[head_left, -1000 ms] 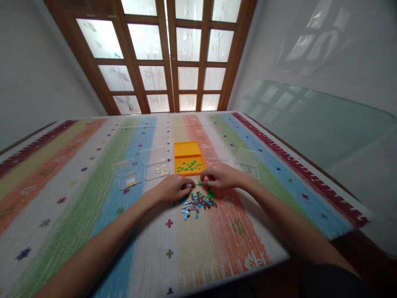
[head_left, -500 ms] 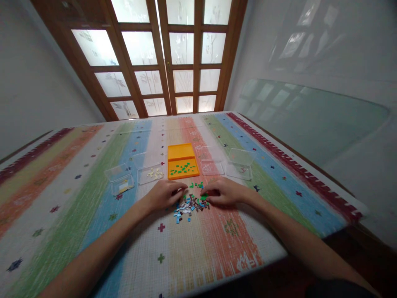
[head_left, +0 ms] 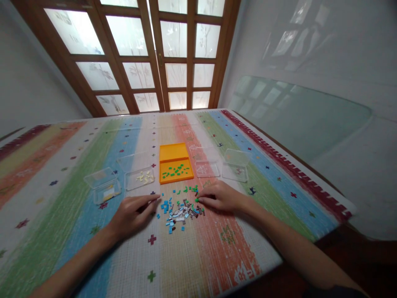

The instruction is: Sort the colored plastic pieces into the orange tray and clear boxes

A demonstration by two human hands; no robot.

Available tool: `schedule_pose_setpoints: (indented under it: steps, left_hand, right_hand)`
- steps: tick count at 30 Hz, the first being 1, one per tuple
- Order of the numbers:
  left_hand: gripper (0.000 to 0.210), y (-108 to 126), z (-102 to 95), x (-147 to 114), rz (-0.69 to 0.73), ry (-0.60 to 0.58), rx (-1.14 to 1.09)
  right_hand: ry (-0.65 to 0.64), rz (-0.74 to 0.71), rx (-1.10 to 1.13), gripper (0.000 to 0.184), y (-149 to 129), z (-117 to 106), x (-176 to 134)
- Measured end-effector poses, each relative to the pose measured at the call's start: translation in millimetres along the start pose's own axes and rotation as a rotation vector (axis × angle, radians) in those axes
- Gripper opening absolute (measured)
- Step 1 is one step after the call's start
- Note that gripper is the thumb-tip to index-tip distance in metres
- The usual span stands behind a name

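Loose bricks (head_left: 182, 212) lay in front of the orange box (head_left: 173, 152), left hand (head_left: 130, 213) front-left of it, fingers parted, right hand (head_left: 221, 196) front-right, hold on a green piece (head_left: 197, 200) impossible to tell.

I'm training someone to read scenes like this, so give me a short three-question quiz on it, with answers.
1. True or false: every green brick lies inside the orange box.
2. The clear box just left of that one holds pieces coloured: A) brown, B) pale yellow, C) blue.
3. Which hand is nearer the blue bricks?

Key: 1. False; some lie on the tablecloth. 2. B. 3. The left hand.
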State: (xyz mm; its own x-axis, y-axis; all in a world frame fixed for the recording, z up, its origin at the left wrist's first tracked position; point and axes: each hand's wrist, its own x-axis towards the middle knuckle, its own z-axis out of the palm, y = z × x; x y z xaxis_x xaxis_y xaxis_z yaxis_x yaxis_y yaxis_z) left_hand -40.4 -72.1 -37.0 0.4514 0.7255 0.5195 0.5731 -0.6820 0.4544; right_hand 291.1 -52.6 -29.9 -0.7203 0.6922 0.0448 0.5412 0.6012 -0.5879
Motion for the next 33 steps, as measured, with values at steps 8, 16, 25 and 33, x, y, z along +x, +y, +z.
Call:
schedule_pose_setpoints:
  steps: [8,16,25,33]
  left_hand:
    - [0.021,1.7,8.3,-5.2,0.013,0.058,-0.036]
    - [0.018,-1.9,10.0,-8.2,0.042,0.061,-0.039]
    - [0.025,26.6,23.6,-11.7,0.038,0.047,-0.134]
    - [0.023,50.8,28.2,-11.8,0.011,0.024,-0.205]
  right_hand:
    - [0.074,0.098,-0.009,0.029,-4.8,11.6,2.7]
    - [0.067,0.116,0.071,0.028,-8.0,14.8,1.2]
    - [0.119,0.117,0.390,0.031,-26.3,22.6,8.1]
    - [0.112,0.020,0.383,0.025,-43.0,34.3,10.7]
